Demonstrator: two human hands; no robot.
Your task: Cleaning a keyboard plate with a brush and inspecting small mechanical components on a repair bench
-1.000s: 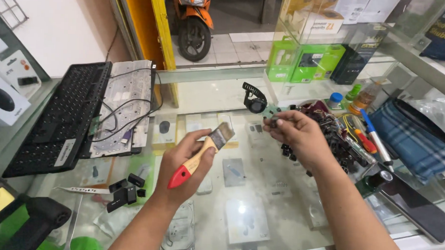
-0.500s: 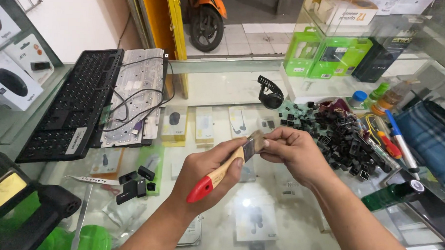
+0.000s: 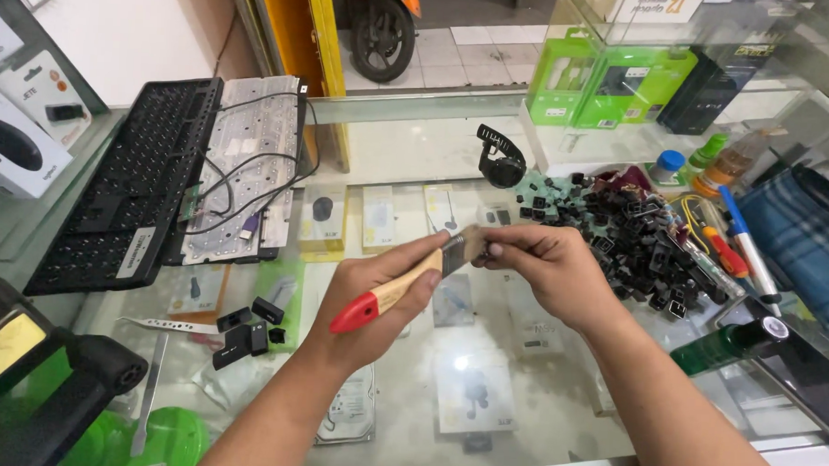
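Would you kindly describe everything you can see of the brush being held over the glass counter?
The brush is a small paintbrush with a pale wooden handle, red tip, metal ferrule and light bristles. It lies tilted, red end lower left, above the glass counter. The left hand grips the handle; the right hand pinches at the bristles.

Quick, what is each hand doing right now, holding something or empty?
Left hand: closed around the wooden paintbrush with the red handle tip.
Right hand: fingers pinched at the brush's bristles; any small item held there cannot be told.
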